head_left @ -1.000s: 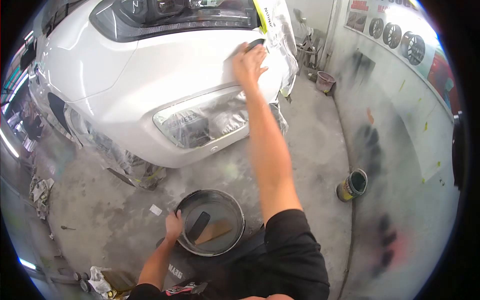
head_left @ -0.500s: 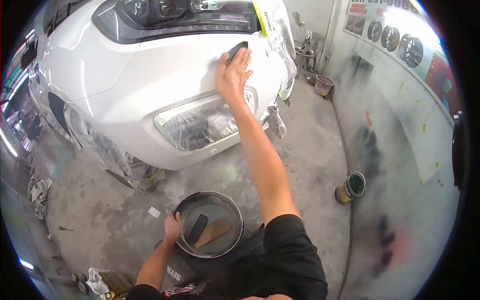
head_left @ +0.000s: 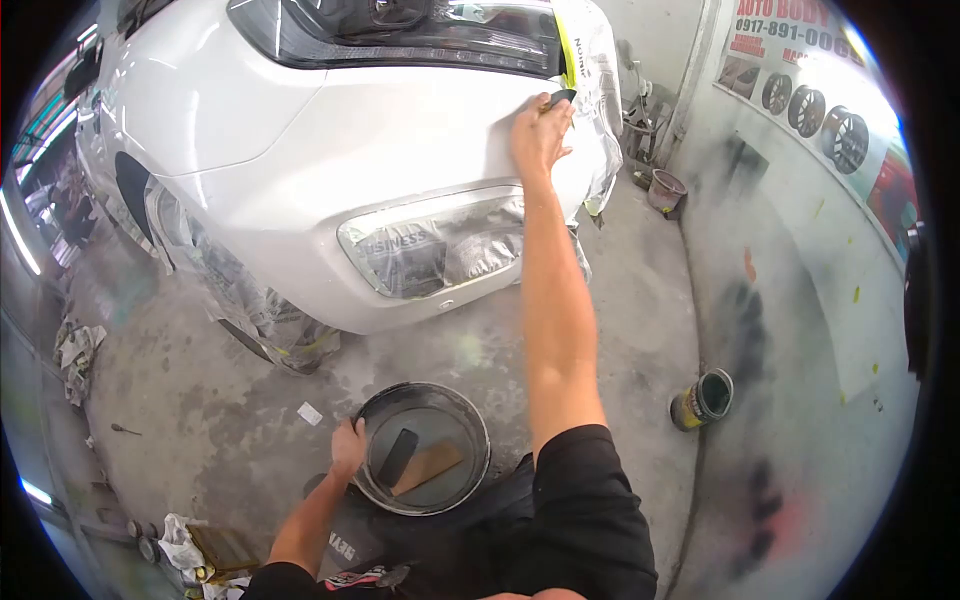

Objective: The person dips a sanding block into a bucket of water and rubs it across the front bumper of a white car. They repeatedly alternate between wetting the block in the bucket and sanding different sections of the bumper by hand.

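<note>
My right hand (head_left: 541, 135) presses a dark sanding pad (head_left: 562, 97) against the white car bumper (head_left: 420, 130), just below the headlight (head_left: 400, 35) and beside the yellow-taped masking. My left hand (head_left: 348, 447) grips the rim of a round basin (head_left: 478, 420) on the floor. Water in the basin surrounds a black block (head_left: 398, 458) and a brown flat piece (head_left: 428, 468). Masking paper under plastic (head_left: 440, 250) covers the opening in the lower bumper.
A can (head_left: 702, 400) stands on the floor by the right wall. Farther back is a small bucket (head_left: 665, 191). Crumpled paper (head_left: 78, 358) lies at the left, and a box with paper (head_left: 225, 550) sits at the lower left.
My right hand and the pad have moved right along the bumper toward the yellow tape. My left hand stays at the basin rim. The car appears shifted right in view.
</note>
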`<state>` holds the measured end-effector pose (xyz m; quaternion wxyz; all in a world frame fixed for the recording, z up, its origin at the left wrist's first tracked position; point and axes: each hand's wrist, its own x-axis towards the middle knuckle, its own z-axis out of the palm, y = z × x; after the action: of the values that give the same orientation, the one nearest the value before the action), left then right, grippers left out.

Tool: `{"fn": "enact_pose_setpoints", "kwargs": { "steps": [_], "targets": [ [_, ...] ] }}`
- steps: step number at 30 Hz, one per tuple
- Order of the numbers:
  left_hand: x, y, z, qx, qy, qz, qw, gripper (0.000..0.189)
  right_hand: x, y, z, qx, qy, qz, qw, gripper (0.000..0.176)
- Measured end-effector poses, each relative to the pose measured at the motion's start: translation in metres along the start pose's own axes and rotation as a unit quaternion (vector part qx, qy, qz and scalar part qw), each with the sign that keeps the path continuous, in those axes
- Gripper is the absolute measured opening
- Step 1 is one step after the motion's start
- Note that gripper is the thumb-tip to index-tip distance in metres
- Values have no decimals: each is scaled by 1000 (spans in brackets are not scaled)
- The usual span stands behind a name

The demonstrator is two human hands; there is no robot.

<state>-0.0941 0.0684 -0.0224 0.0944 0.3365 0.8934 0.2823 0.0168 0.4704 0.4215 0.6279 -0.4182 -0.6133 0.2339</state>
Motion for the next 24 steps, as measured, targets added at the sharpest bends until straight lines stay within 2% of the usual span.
{"fn": "enact_pose_setpoints", "kwargs": {
  "steps": [1,3,5,8,9,10,11,13,15,17,19,20,21,23,24],
  "targets": [
    [-3,-1,2,-7,-3,2,1000,42,-7,-7,9,-2,25,15,1000,67],
    [0,-1,2,-18,-3,11,1000,42,-54,-21,25,27,37,-126,991,69],
    [1,4,-3,-10,-10,7,1000,42,-113,-33,44,-25,31,-274,961,71],
    [-1,5,-7,-2,-29,-5,1000,43,-107,-31,21,-87,-25,-299,950,73],
    [0,5,-6,-4,-32,-13,999,43,-80,-15,23,-22,-5,-238,971,73],
    [-3,1,-5,-4,-28,-8,1000,43,-56,-11,16,0,11,-129,992,72],
    [-3,-1,-4,-5,-21,-3,1000,43,-37,-7,6,29,-8,-47,998,74],
    [-1,-4,1,-5,-15,1,1000,44,-35,-17,18,-6,37,-25,999,72],
    [2,-4,3,2,-17,2,1000,44,-71,-28,43,36,70,-176,981,71],
    [3,0,2,-6,-8,10,1000,44,-130,-54,58,-34,27,-330,943,73],
    [-1,-3,1,2,-11,11,1000,44,-146,-62,50,-22,-31,-374,927,75],
    [0,-3,1,10,-13,9,1000,43,-135,-53,39,-81,-40,-389,917,74],
    [2,-5,3,15,-14,6,1000,43,-115,-39,34,-60,-15,-375,925,72],
    [3,-8,8,2,-7,4,1000,43,-64,-10,26,30,30,-209,977,72],
    [2,-7,5,-3,-4,2,1000,43,-50,-14,15,5,27,-140,990,70]
  ]
}}
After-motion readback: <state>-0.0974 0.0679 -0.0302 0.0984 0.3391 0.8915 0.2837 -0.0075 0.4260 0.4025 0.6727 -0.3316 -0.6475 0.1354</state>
